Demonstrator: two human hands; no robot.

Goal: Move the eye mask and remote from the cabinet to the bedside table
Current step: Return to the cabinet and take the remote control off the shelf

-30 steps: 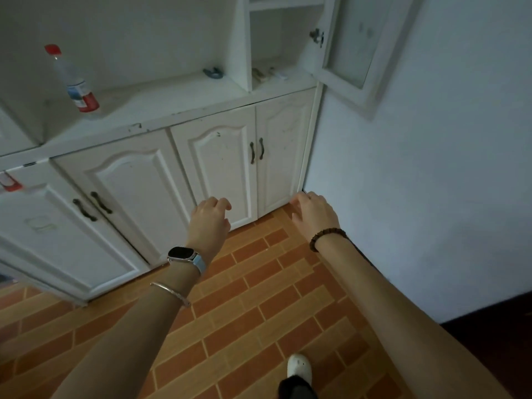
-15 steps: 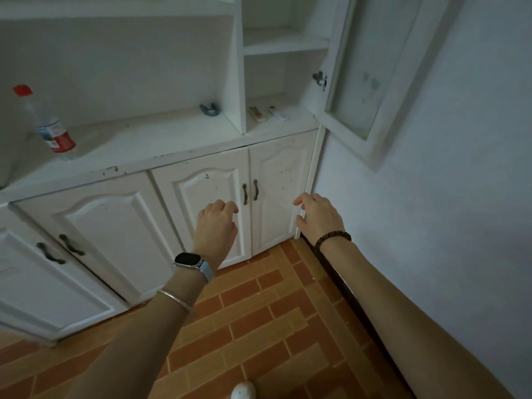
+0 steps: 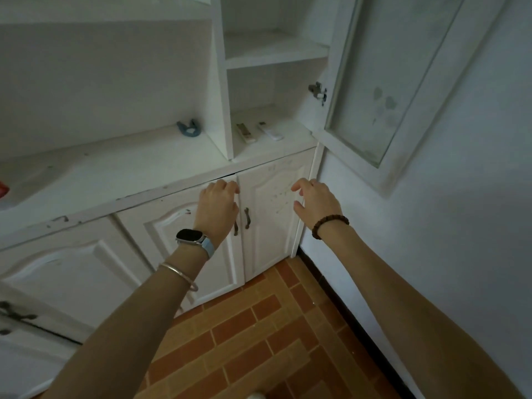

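Observation:
Two white remotes lie side by side on the bottom shelf of the open white cabinet point(image 3: 276, 151): a remote with buttons point(image 3: 245, 133) on the left and a slimmer remote point(image 3: 270, 131) to its right. No eye mask is recognisable; a small blue object point(image 3: 189, 129) rests on the counter left of the cabinet's divider. My left hand point(image 3: 218, 207) and my right hand point(image 3: 314, 198) are raised in front of the lower doors, below the shelf, both empty with fingers loosely curled and apart.
The cabinet's glass door point(image 3: 383, 90) stands swung open to the right, above my right hand. A white wall point(image 3: 460, 240) closes the right side. Lower doors with dark handles point(image 3: 246, 218) sit under the counter. A red-labelled bottle's edge point(image 3: 3, 189) shows at far left.
I have come closer to the cabinet and the view has tilted up. Both hands have risen from floor level to just under the counter edge.

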